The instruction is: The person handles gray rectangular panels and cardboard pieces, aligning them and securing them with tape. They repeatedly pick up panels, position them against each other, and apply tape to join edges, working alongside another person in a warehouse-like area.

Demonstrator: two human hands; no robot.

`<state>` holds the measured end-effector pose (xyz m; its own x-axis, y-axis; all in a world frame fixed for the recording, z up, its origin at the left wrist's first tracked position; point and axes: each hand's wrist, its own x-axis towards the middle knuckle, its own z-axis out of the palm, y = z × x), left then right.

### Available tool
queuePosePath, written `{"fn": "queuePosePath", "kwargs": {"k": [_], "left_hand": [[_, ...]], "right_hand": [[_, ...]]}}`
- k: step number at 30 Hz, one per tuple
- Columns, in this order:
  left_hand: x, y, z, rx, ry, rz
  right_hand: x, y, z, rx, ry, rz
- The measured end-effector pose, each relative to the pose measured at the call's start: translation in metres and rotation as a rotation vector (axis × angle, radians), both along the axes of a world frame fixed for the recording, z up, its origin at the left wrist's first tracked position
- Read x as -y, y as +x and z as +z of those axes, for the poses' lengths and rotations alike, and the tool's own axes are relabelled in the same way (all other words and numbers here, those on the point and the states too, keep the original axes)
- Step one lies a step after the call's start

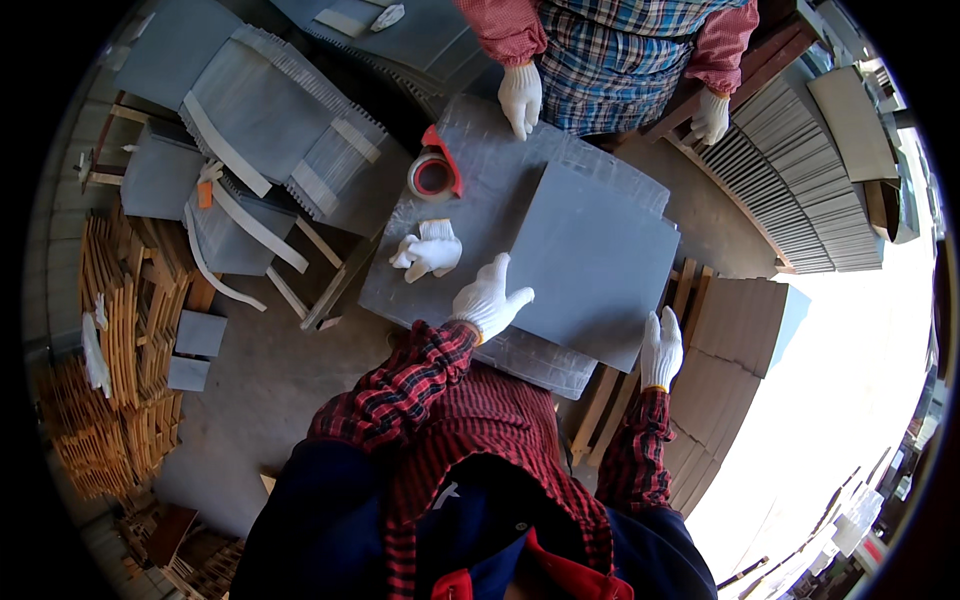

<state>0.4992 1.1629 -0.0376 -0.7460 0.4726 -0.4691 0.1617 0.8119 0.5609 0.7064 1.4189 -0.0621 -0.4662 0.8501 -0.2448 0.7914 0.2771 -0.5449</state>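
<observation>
A square grey panel [595, 265] lies on the worktable, on top of a bundle that looks wrapped in clear film [540, 362]. My left hand [487, 302], in a white knit glove, is at the panel's near left edge, thumb and fingers apart. Beside the panel's right edge, my right hand [661, 350] wears the same kind of glove, its fingers stretched out; whether it touches the edge I cannot tell. To the left on the grey tabletop [400, 290] rest a crumpled white glove [428, 250] and a red tape dispenser [447, 165] with a roll.
Across the table stands a person in a blue plaid apron [612, 75], a white-gloved hand [520, 98] over the far edge. Grey panels stack at upper left [265, 110], more boards [720, 380] on the right. Wooden frames [135, 330] pile at left; a rack of sheets [800, 160] stands upper right.
</observation>
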Motion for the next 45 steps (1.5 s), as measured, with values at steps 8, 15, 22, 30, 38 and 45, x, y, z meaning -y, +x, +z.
{"fn": "queuePosePath", "kwargs": {"k": [8,15,22,30,38,45], "left_hand": [[0.035,-0.008,0.005,0.128,-0.413,-0.350],[0.008,0.024,-0.118,-0.348,-0.370,-0.269],[-0.010,0.025,-0.205,-0.455,-0.341,-0.629],[-0.020,0.025,-0.313,-0.799,-0.468,-1.084],[0.143,-0.004,-0.048,0.115,0.067,-0.412],[0.394,0.042,-0.038,0.373,0.181,0.179]], "right_hand": [[0.029,0.073,-0.009,0.360,-0.147,0.289],[0.043,0.052,-0.076,0.313,0.025,0.097],[0.044,0.044,-0.059,0.298,-0.025,0.212],[0.016,0.052,-0.116,0.091,-0.474,-0.123],[0.107,0.008,-0.094,0.203,-0.319,0.072],[0.261,-0.034,-0.103,0.313,-0.402,0.450]]}}
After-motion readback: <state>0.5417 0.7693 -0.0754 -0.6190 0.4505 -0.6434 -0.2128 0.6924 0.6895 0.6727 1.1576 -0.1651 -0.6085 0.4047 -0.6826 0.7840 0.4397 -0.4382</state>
